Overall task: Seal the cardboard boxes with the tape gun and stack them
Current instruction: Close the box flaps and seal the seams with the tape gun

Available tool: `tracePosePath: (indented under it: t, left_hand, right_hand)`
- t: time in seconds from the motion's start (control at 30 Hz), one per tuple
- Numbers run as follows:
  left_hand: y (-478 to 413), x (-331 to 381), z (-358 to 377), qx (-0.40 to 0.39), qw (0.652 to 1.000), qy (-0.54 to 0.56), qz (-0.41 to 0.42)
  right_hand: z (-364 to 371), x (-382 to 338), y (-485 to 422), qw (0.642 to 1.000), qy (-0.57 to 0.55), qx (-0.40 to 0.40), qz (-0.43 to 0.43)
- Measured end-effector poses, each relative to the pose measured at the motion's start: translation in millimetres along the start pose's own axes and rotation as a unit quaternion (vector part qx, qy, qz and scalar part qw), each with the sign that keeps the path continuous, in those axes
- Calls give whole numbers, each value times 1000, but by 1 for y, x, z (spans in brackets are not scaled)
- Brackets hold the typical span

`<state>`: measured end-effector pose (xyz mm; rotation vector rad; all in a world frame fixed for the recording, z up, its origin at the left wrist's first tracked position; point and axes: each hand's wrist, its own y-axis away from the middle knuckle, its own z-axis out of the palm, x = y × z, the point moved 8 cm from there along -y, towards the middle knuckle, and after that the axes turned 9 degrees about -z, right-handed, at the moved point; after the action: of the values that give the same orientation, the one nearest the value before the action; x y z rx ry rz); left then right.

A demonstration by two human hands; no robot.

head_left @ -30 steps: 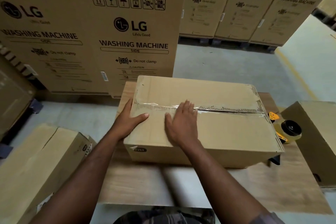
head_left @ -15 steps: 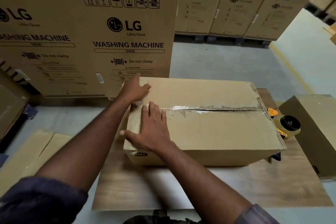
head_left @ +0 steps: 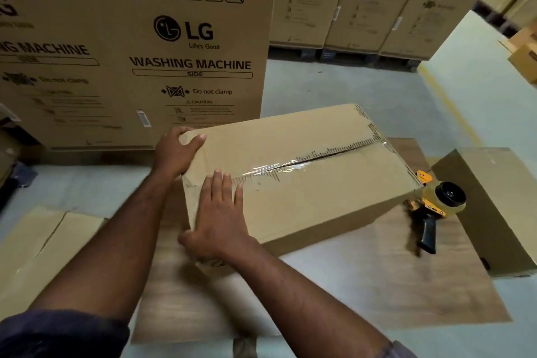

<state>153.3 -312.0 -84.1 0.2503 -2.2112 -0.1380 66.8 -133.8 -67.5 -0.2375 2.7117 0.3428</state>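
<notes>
Fingers [head_left: 223,186] of right hand [head_left: 220,221] straight and flat on top of box [head_left: 319,203] by its near-left corner, thumb out along the edge; left hand [head_left: 177,151] curled over far-left top corner, gripping. Half a second back, lying square to near edge of counter [head_left: 348,285]; now swung, right end turned toward counter's far-right corner. Right hand shifted off tape seam [head_left: 290,167] toward the corner. Probably sealing done, turning or lifting for stacking under way. Resting mid-counter, top face up, long axis diagonal from near-left to far-right, seam running along it. Tape gun [head_left: 436,206] lying untouched just beside right end.
</notes>
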Motion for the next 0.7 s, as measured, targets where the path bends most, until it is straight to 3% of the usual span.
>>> tracePosePath:
  t: [0.13, 0.27, 0.7]
  left_hand:
    - [27, -32, -29, 53, 997, 34, -48]
    - [67, -49, -39, 100, 990, 68, -75]
    - [225, -11, 50, 74, 994, 67, -45]
  right_hand:
    - [0, 7, 9, 998, 4, -51, -36]
    - [-14, 28, 29, 996, 25, -42, -70]
    - [-48, 161, 155, 997, 30, 34, -56]
